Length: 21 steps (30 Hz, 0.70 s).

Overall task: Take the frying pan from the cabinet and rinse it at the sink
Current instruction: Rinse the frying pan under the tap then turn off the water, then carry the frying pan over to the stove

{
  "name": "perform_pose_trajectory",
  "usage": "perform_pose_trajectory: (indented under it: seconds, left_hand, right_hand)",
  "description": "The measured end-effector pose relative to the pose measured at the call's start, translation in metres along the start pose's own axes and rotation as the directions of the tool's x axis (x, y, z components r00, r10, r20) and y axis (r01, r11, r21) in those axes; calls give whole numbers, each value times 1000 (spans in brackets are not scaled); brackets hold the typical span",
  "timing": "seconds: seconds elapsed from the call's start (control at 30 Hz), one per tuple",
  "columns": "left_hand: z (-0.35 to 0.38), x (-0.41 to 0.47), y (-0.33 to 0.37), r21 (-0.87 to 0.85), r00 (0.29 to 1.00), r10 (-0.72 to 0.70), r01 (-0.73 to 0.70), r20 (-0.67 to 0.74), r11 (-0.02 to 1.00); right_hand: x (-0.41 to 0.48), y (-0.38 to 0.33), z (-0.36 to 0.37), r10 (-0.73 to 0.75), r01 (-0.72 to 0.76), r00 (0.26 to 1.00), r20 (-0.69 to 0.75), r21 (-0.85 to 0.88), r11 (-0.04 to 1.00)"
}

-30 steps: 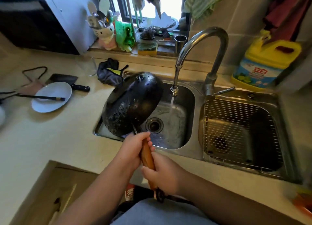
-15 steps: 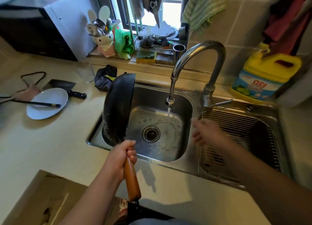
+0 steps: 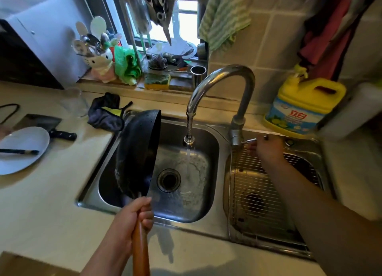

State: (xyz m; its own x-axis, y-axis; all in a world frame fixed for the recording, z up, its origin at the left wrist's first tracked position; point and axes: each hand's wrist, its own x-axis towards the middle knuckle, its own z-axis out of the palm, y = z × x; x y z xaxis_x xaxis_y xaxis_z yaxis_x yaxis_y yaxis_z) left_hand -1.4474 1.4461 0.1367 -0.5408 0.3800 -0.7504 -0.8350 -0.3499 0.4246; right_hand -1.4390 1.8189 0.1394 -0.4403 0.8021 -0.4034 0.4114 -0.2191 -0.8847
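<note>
Black frying pan (image 3: pixel 137 154) gripped by left hand (image 3: pixel 132 217), right hand (image 3: pixel 266 146) on faucet lever (image 3: pixel 251 140)

The frying pan (image 3: pixel 137 153) looked matt black, perhaps wet; its handle (image 3: pixel 140 253) smooth wood; the sink (image 3: pixel 206 205) brushed steel.

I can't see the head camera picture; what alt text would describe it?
A person's left hand holds a black frying pan by its wooden handle, tilted on edge in the left sink basin, while the right hand touches the faucet lever. Water runs from the faucet beside the pan.
</note>
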Motion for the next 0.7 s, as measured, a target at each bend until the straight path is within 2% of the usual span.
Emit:
perform_pose_trajectory:
  seconds: [0.3,0.37,0.47,0.53,0.6,0.63,0.7]
  left_hand:
    - [-1,8,0,-19,999,-53,53,11,998]
    - [-1,6,1,-20,999,-48,48,22,999]
    - [0,2,3,-15,999,-27,28,42,999]
    - [3,-1,5,-9,998,-16,17,54,1000]
    - [7,-5,6,-27,998,-6,8,65,1000]
    - [10,-8,7,-45,997,6,-2,71,999]
    - [17,-14,8,-68,997,32,-26,76,997]
  right_hand:
    - [18,-12,-1,18,-15,999,51,-52,999]
    - [16,-10,-1,73,-75,996,59,24,997]
    - [-12,0,0,232,-252,964,132,167,953]
    - [-51,19,-2,326,-337,930,170,38,941]
    - [-104,45,-4,350,-321,900,260,-149,935]
    - [-135,56,-2,356,-297,866,352,-210,931]
    - [-194,66,4,400,-279,731,554,-292,915]
